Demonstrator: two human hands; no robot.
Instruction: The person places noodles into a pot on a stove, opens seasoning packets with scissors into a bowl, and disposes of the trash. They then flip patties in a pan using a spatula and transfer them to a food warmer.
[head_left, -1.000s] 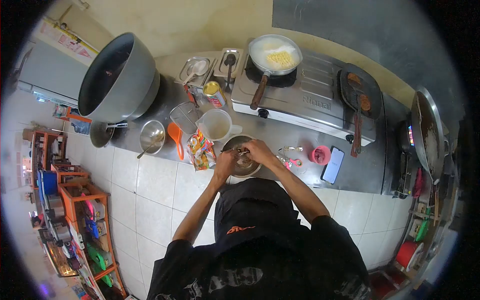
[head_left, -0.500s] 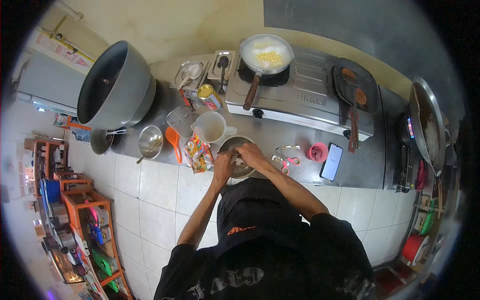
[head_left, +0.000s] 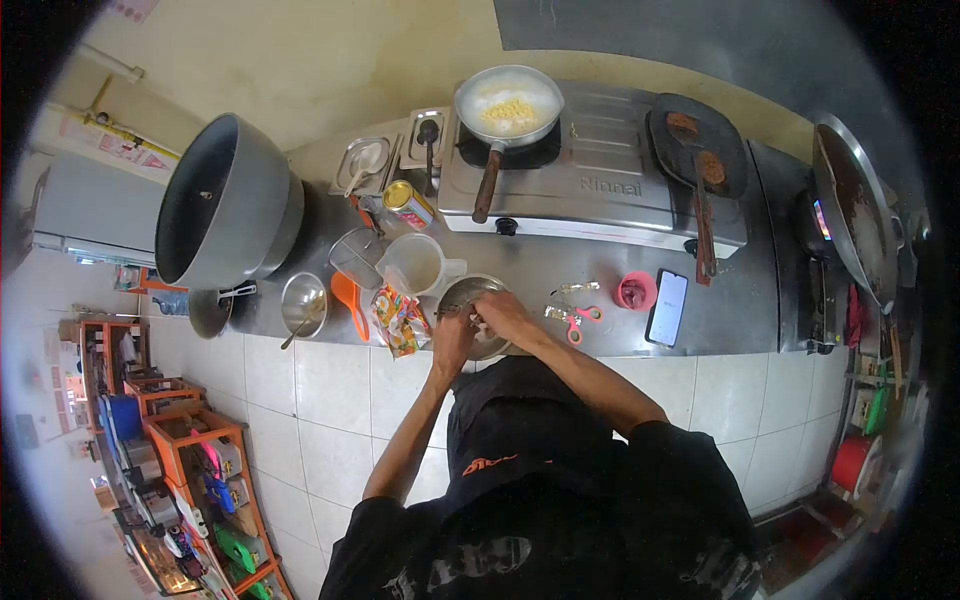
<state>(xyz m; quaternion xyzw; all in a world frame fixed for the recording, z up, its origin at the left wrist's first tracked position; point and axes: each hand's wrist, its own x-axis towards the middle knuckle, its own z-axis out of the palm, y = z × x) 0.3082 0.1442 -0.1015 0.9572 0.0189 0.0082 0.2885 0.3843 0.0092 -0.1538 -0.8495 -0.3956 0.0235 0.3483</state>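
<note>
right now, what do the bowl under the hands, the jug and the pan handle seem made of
Bowl: likely stainless steel, its inner wall grey and shiny. Jug: probably plastic, cloudy and translucent. Pan handle: looks like wood, brown and dull, though coated plastic is possible.

Mixing bowl (head_left: 458,291) at the counter's (head_left: 625,340) front edge; measuring jug (head_left: 412,266) behind-left, scissors (head_left: 573,323) right; frying pan (head_left: 532,137) on the stove (head_left: 615,150), toward the rear edge.
</note>
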